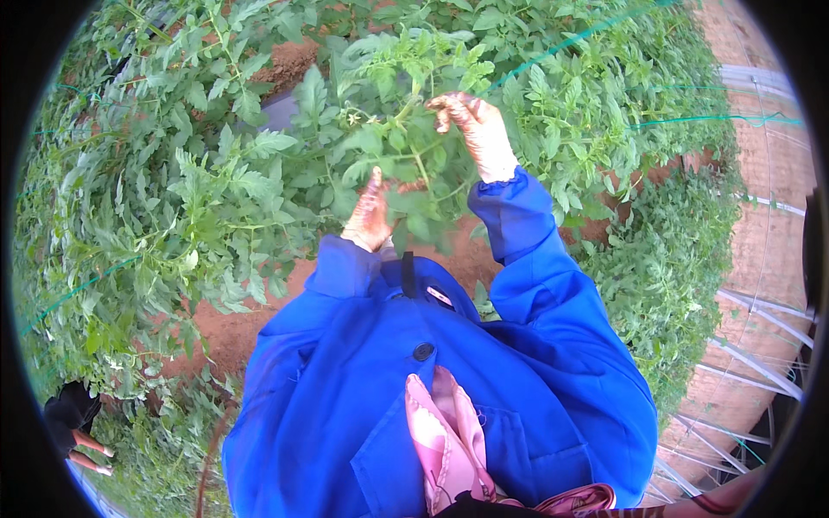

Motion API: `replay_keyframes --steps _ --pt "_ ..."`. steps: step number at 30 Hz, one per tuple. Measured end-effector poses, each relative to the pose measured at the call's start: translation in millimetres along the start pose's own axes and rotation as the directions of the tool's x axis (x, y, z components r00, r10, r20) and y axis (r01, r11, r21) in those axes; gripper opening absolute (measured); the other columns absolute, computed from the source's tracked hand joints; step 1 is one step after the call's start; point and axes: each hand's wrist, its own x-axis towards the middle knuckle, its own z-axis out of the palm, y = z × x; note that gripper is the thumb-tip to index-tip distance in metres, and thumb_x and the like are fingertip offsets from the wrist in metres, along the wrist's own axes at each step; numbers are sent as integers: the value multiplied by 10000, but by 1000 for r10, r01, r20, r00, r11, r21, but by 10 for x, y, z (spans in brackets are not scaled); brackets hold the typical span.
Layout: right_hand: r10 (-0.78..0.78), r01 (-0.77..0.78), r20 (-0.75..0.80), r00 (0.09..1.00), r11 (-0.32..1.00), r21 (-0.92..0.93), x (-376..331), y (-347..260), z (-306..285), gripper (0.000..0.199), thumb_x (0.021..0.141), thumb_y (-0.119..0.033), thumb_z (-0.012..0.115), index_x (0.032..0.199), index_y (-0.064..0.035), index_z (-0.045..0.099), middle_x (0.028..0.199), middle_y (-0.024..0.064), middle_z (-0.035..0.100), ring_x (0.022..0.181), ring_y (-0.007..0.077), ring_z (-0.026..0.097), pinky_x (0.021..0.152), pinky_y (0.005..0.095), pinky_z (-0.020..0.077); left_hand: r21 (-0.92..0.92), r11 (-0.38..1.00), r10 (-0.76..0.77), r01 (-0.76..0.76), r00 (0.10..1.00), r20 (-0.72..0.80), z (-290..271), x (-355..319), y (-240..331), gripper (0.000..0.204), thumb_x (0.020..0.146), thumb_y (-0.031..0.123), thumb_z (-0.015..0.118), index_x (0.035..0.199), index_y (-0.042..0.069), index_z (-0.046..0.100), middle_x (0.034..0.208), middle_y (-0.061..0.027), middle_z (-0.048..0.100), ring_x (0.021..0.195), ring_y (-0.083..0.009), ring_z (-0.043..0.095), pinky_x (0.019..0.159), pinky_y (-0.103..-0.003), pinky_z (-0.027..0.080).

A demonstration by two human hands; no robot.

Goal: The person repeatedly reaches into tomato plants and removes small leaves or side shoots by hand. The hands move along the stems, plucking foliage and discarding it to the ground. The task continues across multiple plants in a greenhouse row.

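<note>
A leafy tomato plant (406, 138) stands in front of me, its upper stem and a small yellowish flower cluster between my hands. My left hand (370, 217) is at the plant's lower left, thumb raised and apart from fingers that reach behind the leaves. Leaves cover part of those fingers. Higher up on the right, my right hand (473, 129) has its fingers bent inward beside the top of the stem. Whatever its fingertips hold, if anything, is too small to make out. Both hands have dark brown stains. The leaves between them look blurred.
Dense rows of tomato plants (216, 190) crowd the left and far side. Green strings (587, 39) stretch through the foliage. Reddish soil (229, 328) shows between rows. Metal poles (751, 354) and a brown strip of ground (734, 26) lie right. Another person's hand (91, 453) appears at lower left.
</note>
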Motion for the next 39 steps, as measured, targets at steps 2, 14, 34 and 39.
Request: replay_keyframes --steps 2,14,34,39 --pt "16 -16 -51 999 1000 3 -72 22 -100 297 881 -246 524 931 38 595 729 48 581 666 116 524 676 255 426 -213 976 8 51 964 267 102 -77 338 756 841 593 351 1302 -4 308 1285 -196 407 1185 -294 405 984 -416 329" --pt "-83 67 -120 989 989 -131 -443 -117 424 513 864 -271 522 1325 -117 357 1219 93 502 1089 210 472 935 321 358 857 491 132 -154 986 102 951 520 1488 635 822 533 496 1144 -13 516 1076 -142 572 978 -202 537 973 -316 305" --pt "94 -440 447 890 441 783 -1788 233 679 807 789 -562 502 1340 -32 244 1367 165 306 1183 325 400 982 434 311 666 589 583 -457 812 41 -359 1639 332 282 890 222 501 1069 14 566 984 -100 617 875 -155 560 769 -282 425" --pt "338 -319 53 940 922 -221 -913 -948 155 469 839 -353 518 1106 32 548 1089 114 591 1035 202 536 950 344 358 811 386 656 -439 749 93 49 1429 195 285 871 268 487 983 29 593 902 -152 621 843 -239 580 739 -332 427"
